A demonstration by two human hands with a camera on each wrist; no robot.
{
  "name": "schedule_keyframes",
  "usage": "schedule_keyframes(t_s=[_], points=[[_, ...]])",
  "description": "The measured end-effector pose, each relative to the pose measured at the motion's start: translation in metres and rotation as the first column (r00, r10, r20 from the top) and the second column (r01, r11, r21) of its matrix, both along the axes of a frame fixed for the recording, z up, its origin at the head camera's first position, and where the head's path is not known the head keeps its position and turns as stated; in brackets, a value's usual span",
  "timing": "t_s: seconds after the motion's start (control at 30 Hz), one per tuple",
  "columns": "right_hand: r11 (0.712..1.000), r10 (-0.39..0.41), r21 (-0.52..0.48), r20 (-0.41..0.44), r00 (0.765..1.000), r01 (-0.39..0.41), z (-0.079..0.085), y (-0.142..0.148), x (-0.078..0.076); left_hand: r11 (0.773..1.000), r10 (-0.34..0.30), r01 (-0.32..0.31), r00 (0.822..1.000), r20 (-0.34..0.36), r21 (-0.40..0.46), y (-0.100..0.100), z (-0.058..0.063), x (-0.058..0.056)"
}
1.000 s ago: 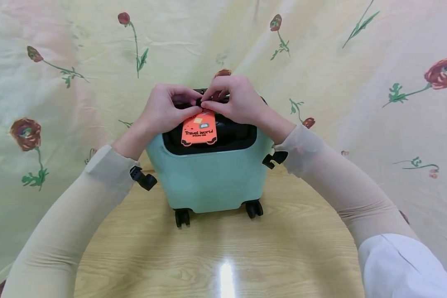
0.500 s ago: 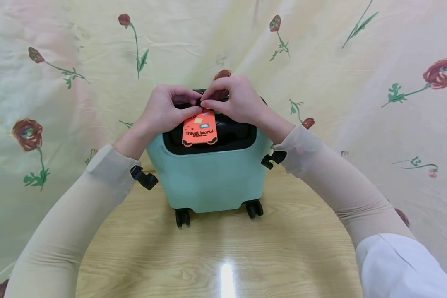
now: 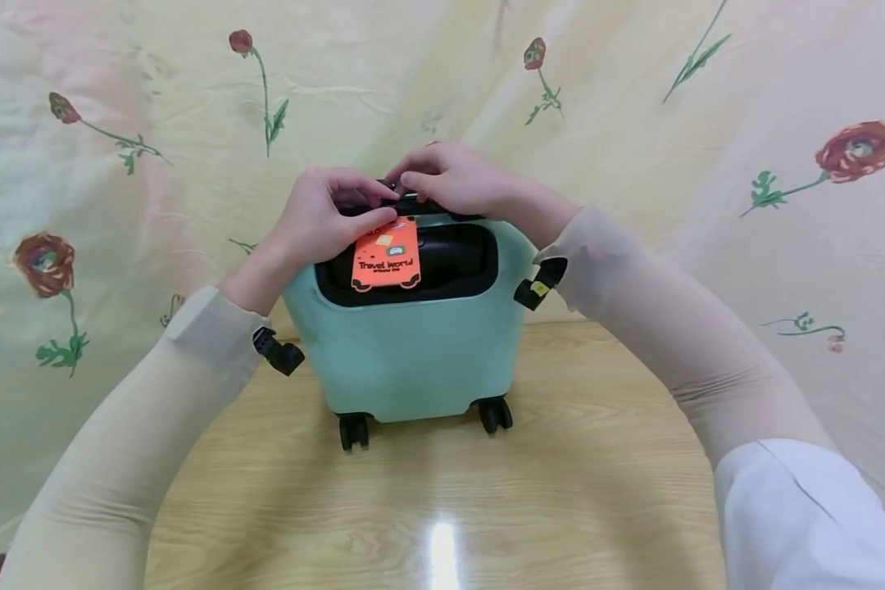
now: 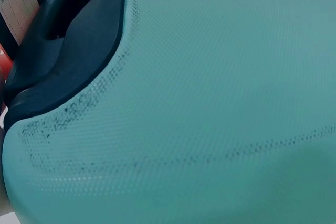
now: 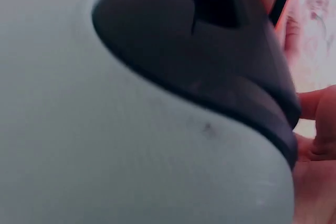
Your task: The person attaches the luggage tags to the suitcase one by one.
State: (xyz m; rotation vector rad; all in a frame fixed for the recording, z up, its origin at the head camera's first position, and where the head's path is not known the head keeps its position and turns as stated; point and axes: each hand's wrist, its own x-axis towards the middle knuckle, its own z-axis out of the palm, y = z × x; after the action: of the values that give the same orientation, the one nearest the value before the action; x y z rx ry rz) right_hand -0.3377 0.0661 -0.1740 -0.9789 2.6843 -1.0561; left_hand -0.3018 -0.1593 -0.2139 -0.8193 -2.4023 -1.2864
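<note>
A mint-green suitcase (image 3: 413, 352) stands on its wheels, with a black handle (image 3: 431, 206) across its top. An orange luggage tag (image 3: 386, 260) printed "Travel World" hangs in front of the handle. My left hand (image 3: 320, 215) pinches the tag's top by its black strap, between thumb and fingers. From the other side, my right hand (image 3: 468, 180) reaches over the handle, thumb and index finger curled together at the strap; the strap's end is mostly hidden there. In the left wrist view, the tag's back (image 4: 18, 11) shows a card with printed lines.
The suitcase rests on a wood-grain surface (image 3: 560, 459), its two front black wheels (image 3: 496, 414) visible. Behind it hangs a pale cloth (image 3: 634, 147) with printed poppies. A dark recess (image 3: 457, 258) lies below the handle.
My right hand has shifted up and back over the handle, uncovering more of it. The left hand stays at the tag's top. The view has drifted slightly.
</note>
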Motion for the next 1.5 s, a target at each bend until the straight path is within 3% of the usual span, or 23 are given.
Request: schedule_keyframes(t_s=[0.1, 0.2, 0.3, 0.4, 0.6, 0.8, 0.93, 1.07, 1.27, 1.5], points=[[0.991, 0.050, 0.121, 0.024, 0.998, -0.052, 0.003, -0.007, -0.002, 1.000, -0.019, 0.018, 1.000, -0.008, -0.006, -0.001, -0.002, 0.000], [0.987, 0.084, 0.131, 0.060, 0.995, -0.091, 0.002, -0.011, -0.004, 0.999, -0.043, 0.043, 0.999, -0.015, 0.000, -0.001, -0.004, 0.000], [0.994, 0.077, 0.073, 0.082, 0.994, -0.083, 0.000, -0.011, -0.005, 0.998, -0.057, 0.058, 0.998, -0.029, 0.009, 0.000, -0.005, 0.000], [0.997, 0.068, -0.048, 0.102, 0.992, -0.063, -0.003, -0.007, -0.007, 0.999, -0.050, 0.051, 0.998, -0.035, 0.012, 0.001, -0.004, 0.000], [0.972, 0.067, -0.230, 0.111, 0.992, -0.040, -0.007, -0.004, -0.005, 1.000, -0.012, 0.012, 1.000, 0.014, 0.019, 0.004, -0.001, -0.002], [0.965, -0.024, -0.258, 0.089, 0.996, 0.047, -0.009, -0.004, -0.004, 0.999, 0.033, -0.031, 0.994, 0.107, -0.025, 0.005, 0.005, -0.002], [0.948, -0.092, -0.300, 0.059, 0.994, 0.106, -0.010, -0.004, -0.001, 0.999, 0.030, -0.027, 0.993, 0.117, -0.029, 0.004, 0.007, -0.002], [0.914, -0.135, -0.384, 0.027, 0.991, 0.135, -0.014, -0.003, 0.001, 0.999, 0.022, -0.017, 0.995, 0.100, -0.052, 0.004, 0.007, -0.003], [0.866, -0.127, -0.480, 0.053, 0.990, 0.137, -0.020, 0.003, -0.002, 0.994, -0.021, 0.027, 0.998, 0.055, -0.103, 0.005, 0.004, -0.003], [0.891, -0.072, -0.445, 0.054, 0.996, 0.088, -0.023, 0.005, -0.005, 0.993, -0.034, 0.036, 0.999, 0.025, -0.114, 0.002, 0.000, -0.003]])
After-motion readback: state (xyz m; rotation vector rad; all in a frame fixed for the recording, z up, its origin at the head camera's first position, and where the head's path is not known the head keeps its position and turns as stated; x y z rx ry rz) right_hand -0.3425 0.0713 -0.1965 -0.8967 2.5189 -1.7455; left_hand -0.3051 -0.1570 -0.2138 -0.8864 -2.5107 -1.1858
